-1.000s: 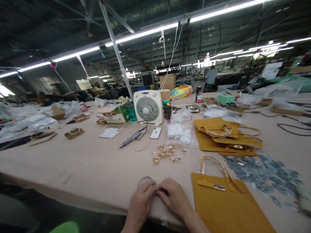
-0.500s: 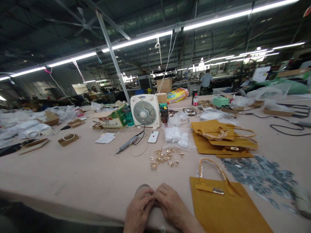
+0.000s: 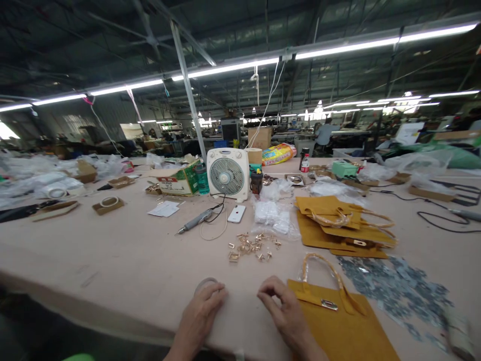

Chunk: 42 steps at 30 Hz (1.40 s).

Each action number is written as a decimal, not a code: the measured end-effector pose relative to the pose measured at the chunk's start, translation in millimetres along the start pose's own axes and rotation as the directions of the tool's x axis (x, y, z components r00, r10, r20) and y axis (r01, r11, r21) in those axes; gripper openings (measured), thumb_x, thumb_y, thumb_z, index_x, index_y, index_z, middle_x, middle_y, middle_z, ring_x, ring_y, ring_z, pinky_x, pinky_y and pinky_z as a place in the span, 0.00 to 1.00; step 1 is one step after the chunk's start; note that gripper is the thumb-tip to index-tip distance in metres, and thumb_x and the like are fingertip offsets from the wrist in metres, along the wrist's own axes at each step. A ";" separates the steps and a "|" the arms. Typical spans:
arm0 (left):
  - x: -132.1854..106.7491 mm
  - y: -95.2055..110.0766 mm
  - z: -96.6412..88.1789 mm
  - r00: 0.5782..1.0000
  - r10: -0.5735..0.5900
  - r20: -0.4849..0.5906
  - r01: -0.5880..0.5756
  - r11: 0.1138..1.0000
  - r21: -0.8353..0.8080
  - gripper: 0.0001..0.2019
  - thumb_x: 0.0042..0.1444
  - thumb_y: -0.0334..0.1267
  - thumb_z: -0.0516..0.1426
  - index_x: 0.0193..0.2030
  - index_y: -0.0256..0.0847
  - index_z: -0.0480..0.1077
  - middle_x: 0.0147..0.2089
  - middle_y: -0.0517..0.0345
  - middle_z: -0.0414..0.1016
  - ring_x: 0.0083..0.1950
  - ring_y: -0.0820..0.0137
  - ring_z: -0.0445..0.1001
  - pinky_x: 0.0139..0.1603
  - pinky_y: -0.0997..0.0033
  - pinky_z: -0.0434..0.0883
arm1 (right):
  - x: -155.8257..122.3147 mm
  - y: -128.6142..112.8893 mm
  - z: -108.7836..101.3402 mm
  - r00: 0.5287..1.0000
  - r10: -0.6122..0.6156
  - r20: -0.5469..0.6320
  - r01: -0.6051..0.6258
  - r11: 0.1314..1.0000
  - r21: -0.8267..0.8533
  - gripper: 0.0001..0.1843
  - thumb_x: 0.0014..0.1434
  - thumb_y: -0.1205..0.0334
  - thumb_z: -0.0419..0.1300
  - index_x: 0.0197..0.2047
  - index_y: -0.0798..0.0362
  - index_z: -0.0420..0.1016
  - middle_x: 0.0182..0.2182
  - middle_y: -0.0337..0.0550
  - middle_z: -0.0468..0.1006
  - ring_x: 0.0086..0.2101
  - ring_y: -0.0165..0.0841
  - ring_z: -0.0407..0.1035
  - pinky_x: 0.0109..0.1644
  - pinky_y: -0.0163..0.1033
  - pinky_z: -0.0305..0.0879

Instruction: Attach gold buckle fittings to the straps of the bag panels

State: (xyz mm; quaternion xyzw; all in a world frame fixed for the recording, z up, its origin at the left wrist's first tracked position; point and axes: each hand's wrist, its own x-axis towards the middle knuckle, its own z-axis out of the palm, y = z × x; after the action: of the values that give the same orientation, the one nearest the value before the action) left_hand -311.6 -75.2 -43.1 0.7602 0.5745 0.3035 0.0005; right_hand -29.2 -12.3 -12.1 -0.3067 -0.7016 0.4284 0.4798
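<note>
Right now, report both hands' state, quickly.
Left hand: partly curled by the grey ring; any hold cannot be told.
Right hand: curled as if pinching; whether anything is held cannot be told.

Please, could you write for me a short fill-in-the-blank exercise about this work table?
1. The white phone lies in front of the boxy white electric ____.
2. The small metal fittings beyond the hands are ____ in colour.
3. The hand nearer to the front mustard-coloured bag is the ____ one.

Missing words: fan; gold; right.
</note>
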 end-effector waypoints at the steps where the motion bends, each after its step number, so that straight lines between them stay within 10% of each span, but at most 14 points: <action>1: 0.4 -3.2 -2.8 1.000 -0.015 0.011 0.016 1.000 -0.009 0.18 0.69 0.38 0.55 0.62 0.57 0.75 0.59 0.55 0.81 0.59 0.62 0.80 0.59 0.63 0.79 | -1.5 4.2 -15.6 0.996 0.049 -0.072 -0.048 0.999 0.014 0.11 0.68 0.53 0.62 0.36 0.51 0.76 0.32 0.41 0.74 0.35 0.34 0.69 0.41 0.37 0.66; 5: 14.7 3.4 -10.3 0.989 -0.143 -0.023 0.141 0.988 -0.060 0.34 0.65 0.39 0.59 0.76 0.53 0.56 0.64 0.52 0.77 0.60 0.61 0.78 0.59 0.60 0.79 | -11.7 27.6 -65.3 0.881 0.284 -0.378 -0.224 0.955 0.195 0.20 0.58 0.42 0.70 0.38 0.51 0.79 0.28 0.39 0.73 0.30 0.34 0.67 0.34 0.37 0.67; 9: 57.6 36.8 4.4 0.975 -0.217 -0.048 0.208 0.968 -0.142 0.21 0.66 0.43 0.58 0.65 0.48 0.70 0.58 0.52 0.79 0.50 0.63 0.80 0.55 0.60 0.78 | -17.2 39.3 -77.5 0.778 0.408 -0.478 -0.239 0.896 0.375 0.23 0.51 0.39 0.74 0.38 0.50 0.80 0.26 0.37 0.72 0.27 0.34 0.64 0.30 0.38 0.68; 18: 156.5 83.0 81.0 0.883 -0.467 0.043 0.467 0.869 -0.163 0.12 0.68 0.40 0.54 0.41 0.40 0.78 0.43 0.49 0.82 0.46 0.60 0.78 0.47 0.64 0.70 | -19.1 41.3 -74.3 0.812 0.425 -0.400 -0.311 0.895 0.320 0.26 0.51 0.37 0.74 0.38 0.52 0.80 0.28 0.37 0.73 0.31 0.33 0.66 0.36 0.35 0.69; 33: 121.0 109.5 93.2 0.968 -0.250 -0.021 0.230 0.919 -0.319 0.07 0.64 0.29 0.55 0.41 0.44 0.72 0.43 0.55 0.78 0.47 0.64 0.76 0.49 0.66 0.72 | -18.8 39.3 -73.2 0.824 0.426 -0.373 -0.339 0.899 0.279 0.28 0.49 0.34 0.73 0.36 0.52 0.80 0.25 0.37 0.73 0.29 0.35 0.68 0.35 0.36 0.66; 42: 87.9 164.4 113.9 0.979 -0.166 0.120 0.198 0.626 -0.754 0.07 0.65 0.35 0.60 0.49 0.45 0.71 0.45 0.57 0.82 0.47 0.67 0.82 0.51 0.67 0.79 | -18.5 32.5 -78.1 0.792 0.503 -0.347 -0.211 0.758 0.617 0.23 0.49 0.43 0.77 0.40 0.50 0.82 0.37 0.42 0.79 0.37 0.35 0.71 0.44 0.40 0.71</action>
State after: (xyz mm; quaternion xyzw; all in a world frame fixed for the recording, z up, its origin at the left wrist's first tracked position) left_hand -101.8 -14.6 -38.0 0.6329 0.4669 0.5004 0.3619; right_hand 51.1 10.6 -35.3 -0.3875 -0.3276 0.6037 0.6148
